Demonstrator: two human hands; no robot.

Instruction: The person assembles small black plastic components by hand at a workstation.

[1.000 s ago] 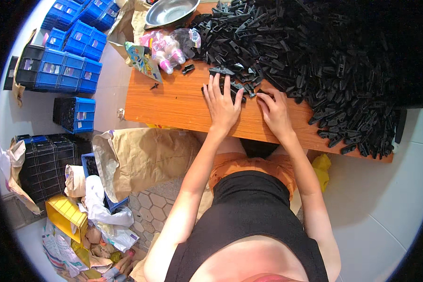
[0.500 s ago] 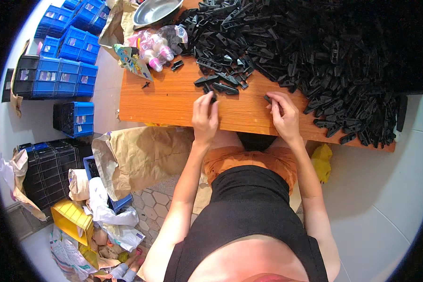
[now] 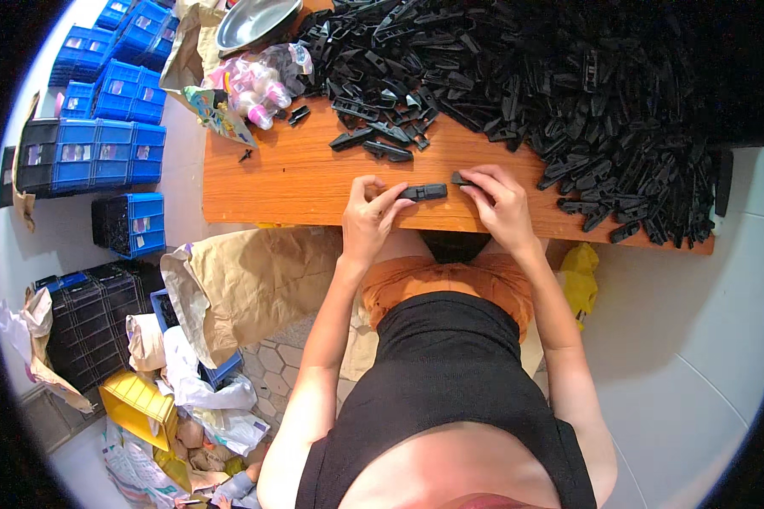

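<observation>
Long black part (image 3: 424, 192) is gripped in left hand (image 3: 367, 219), small black piece (image 3: 459, 178) pinched in right hand (image 3: 505, 206); both held near front edge of surface (image 3: 280, 182). Black heap (image 3: 518, 76) is spread toward back-right corner.

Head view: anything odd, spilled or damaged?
Two things. A small stray piece lies alone on the left side of the table, away from the black heap. At lower left, the yellow crate looks tipped beside a crumpled white bag. The black part in the left hand is too small to check for damage.
</observation>
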